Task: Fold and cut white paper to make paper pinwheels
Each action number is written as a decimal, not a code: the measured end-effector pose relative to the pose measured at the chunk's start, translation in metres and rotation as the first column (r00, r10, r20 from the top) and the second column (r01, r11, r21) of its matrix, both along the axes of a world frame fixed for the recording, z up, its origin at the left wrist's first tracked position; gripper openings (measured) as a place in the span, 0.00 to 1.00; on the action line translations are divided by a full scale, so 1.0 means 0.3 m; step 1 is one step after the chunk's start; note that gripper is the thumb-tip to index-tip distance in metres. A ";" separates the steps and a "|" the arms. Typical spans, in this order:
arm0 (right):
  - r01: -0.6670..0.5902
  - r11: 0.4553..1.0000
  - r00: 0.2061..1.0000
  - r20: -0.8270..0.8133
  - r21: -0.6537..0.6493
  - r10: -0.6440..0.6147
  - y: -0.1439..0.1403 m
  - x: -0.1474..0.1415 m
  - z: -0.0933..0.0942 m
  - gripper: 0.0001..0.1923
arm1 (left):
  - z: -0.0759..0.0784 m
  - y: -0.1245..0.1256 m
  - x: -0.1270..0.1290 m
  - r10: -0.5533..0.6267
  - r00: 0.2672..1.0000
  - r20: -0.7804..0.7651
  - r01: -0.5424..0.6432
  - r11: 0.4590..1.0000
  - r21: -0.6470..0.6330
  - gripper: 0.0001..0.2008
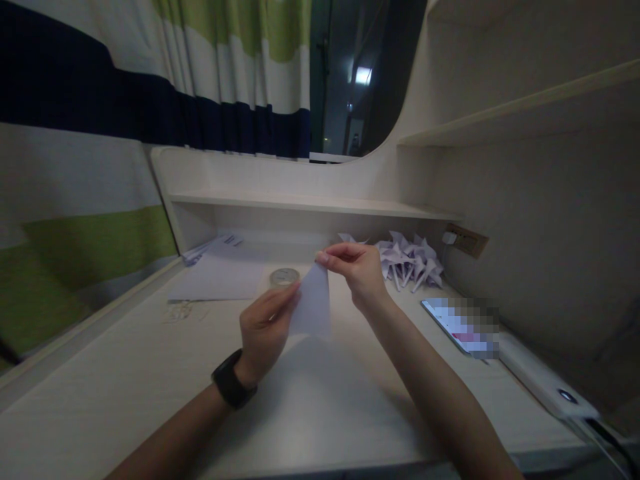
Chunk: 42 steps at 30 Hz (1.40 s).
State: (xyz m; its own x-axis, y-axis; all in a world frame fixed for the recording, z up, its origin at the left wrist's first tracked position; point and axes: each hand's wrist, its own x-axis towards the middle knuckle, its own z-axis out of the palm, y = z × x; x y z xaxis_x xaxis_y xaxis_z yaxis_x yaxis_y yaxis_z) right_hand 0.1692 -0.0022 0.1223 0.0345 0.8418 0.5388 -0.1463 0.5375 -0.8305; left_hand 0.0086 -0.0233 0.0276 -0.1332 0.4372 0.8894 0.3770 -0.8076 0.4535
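Paper [313, 307] is pinched in the grip of left hand [265, 327] and right hand [364, 270], pinwheels [411, 259] heaped near the shelf [310, 202].

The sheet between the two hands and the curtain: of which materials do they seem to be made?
Sheet: probably paper, white and matte; it looks thin, with crisp edges. Curtain: likely woven cloth with a dull finish; it hangs in soft folds.

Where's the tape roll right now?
In the head view, the tape roll lies on the desk slightly left of centre, just beyond the left hand and right of the paper stack.
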 end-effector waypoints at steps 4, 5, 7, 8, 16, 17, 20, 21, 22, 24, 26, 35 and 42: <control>-0.004 1.000 1.000 0.009 0.014 0.004 -0.001 0.001 0.000 0.14 | 0.000 -0.001 -0.001 -0.004 1.000 -0.003 0.004 1.000 -0.020 0.13; -0.009 1.000 1.000 0.007 0.019 0.009 -0.001 0.001 0.000 0.14 | -0.001 -0.001 -0.001 -0.005 1.000 -0.002 0.005 1.000 -0.024 0.13; -0.012 1.000 1.000 0.003 0.025 0.012 -0.001 0.000 0.000 0.14 | -0.001 -0.002 -0.001 -0.005 1.000 0.004 0.005 1.000 -0.028 0.13; -0.007 1.000 1.000 0.003 0.024 0.007 -0.002 0.000 0.000 0.14 | 0.000 -0.003 -0.001 -0.005 1.000 0.003 0.005 1.000 -0.028 0.13; 0.041 0.999 0.999 -0.005 0.016 -0.041 -0.010 0.001 0.008 0.14 | 0.013 -0.012 0.003 -0.002 1.000 -0.023 0.002 1.000 -0.002 0.12; 0.027 0.999 1.000 -0.006 0.017 -0.027 -0.010 0.001 0.008 0.14 | 0.011 -0.011 0.004 -0.008 1.000 -0.011 0.008 1.000 0.000 0.13; 0.023 1.000 1.000 -0.017 0.017 -0.023 -0.009 0.003 0.007 0.13 | 0.009 -0.010 0.003 -0.018 1.000 -0.009 0.018 1.000 0.009 0.13; 0.037 0.999 0.999 -0.019 0.014 -0.036 -0.010 0.004 0.008 0.13 | 0.010 -0.011 0.003 -0.017 1.000 -0.020 0.017 1.000 0.013 0.14; 0.051 0.999 0.999 -0.021 0.012 -0.051 -0.012 0.005 0.009 0.13 | 0.013 -0.013 0.003 -0.013 0.999 -0.031 0.013 1.000 0.019 0.14; 0.072 0.997 0.997 -0.016 0.014 -0.072 -0.016 0.008 0.011 0.12 | 0.021 -0.020 0.004 -0.006 0.999 -0.044 0.008 1.000 0.031 0.14; 0.077 0.997 0.997 -0.009 0.020 -0.077 -0.021 0.008 0.015 0.12 | 0.027 -0.029 0.007 -0.008 0.999 -0.039 0.009 1.000 0.023 0.14; 0.049 0.998 0.994 0.099 0.028 -0.051 -0.006 0.005 0.006 0.14 | 0.014 -0.031 0.009 -0.040 0.999 0.037 0.042 0.996 -0.077 0.14; 0.148 0.989 0.987 0.063 0.001 -0.148 -0.012 0.014 0.011 0.14 | 0.043 -0.061 0.026 -0.056 0.997 0.045 0.060 0.993 -0.106 0.12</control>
